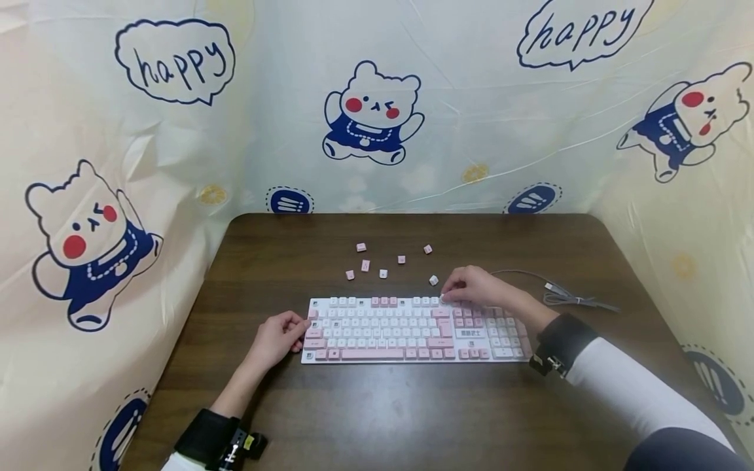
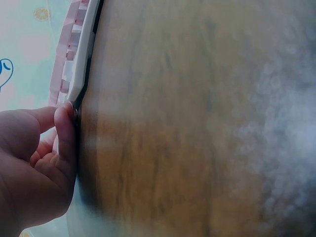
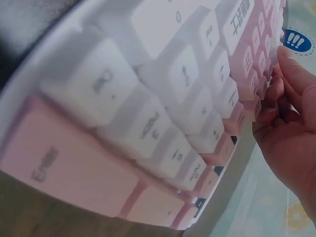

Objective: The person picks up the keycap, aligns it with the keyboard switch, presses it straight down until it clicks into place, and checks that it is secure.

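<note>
A white and pink keyboard (image 1: 374, 354) lies on the brown table, with dark bare switch spots showing among its keys. At its left edge, my left hand (image 1: 278, 337) grips the side of the case between thumb and fingers; the left wrist view shows the thumb and index fingertip meeting at the corner. My right hand (image 1: 474, 286) reaches over the top row, thumb and finger pinching a white keycap (image 3: 274, 54) at the row's right part. Just beyond the keyboard, several loose keycaps lie scattered, among them a white keycap (image 1: 433, 280) close to the right hand and a pink keycap (image 1: 366, 265).
A grey cable (image 1: 568, 298), bundled with a tie, lies at the right behind the keyboard. The table (image 1: 377, 412) meets a cloth backdrop (image 1: 283, 118) printed with bears at the back and both sides. Black bands with small cameras circle both wrists.
</note>
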`<state>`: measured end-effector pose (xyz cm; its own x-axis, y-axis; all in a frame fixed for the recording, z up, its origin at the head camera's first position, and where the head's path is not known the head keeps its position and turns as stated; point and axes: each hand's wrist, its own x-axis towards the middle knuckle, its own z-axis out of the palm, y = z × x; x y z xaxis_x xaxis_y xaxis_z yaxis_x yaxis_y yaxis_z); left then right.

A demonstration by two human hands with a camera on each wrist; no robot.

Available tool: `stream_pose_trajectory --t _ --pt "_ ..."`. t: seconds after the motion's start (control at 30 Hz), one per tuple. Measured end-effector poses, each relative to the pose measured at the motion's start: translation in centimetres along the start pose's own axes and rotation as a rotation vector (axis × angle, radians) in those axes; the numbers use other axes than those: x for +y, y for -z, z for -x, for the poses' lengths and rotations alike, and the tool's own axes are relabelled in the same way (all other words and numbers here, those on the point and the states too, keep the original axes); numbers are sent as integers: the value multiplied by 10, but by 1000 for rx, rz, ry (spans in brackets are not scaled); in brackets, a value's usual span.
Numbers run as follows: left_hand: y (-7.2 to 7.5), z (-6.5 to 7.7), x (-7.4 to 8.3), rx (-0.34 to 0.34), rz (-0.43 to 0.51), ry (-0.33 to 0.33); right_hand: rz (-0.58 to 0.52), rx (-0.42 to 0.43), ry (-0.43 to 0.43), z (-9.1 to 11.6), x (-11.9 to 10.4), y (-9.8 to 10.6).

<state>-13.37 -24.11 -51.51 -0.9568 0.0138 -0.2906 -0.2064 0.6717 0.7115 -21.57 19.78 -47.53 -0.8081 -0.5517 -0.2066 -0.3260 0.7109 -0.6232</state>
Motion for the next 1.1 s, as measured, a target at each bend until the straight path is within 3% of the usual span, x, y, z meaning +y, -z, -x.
stream_pose_trajectory --t 0.47,0.8,1.1 --pt "0 0 1 6 -9 -8 173 -26 69 -3 -20 -3" --pt "-1 -2 1 -15 -7 3 124 -62 39 -5 -19 -2" --pt "-1 -3 1 0 -11 9 177 -16 75 -2 -21 -7"
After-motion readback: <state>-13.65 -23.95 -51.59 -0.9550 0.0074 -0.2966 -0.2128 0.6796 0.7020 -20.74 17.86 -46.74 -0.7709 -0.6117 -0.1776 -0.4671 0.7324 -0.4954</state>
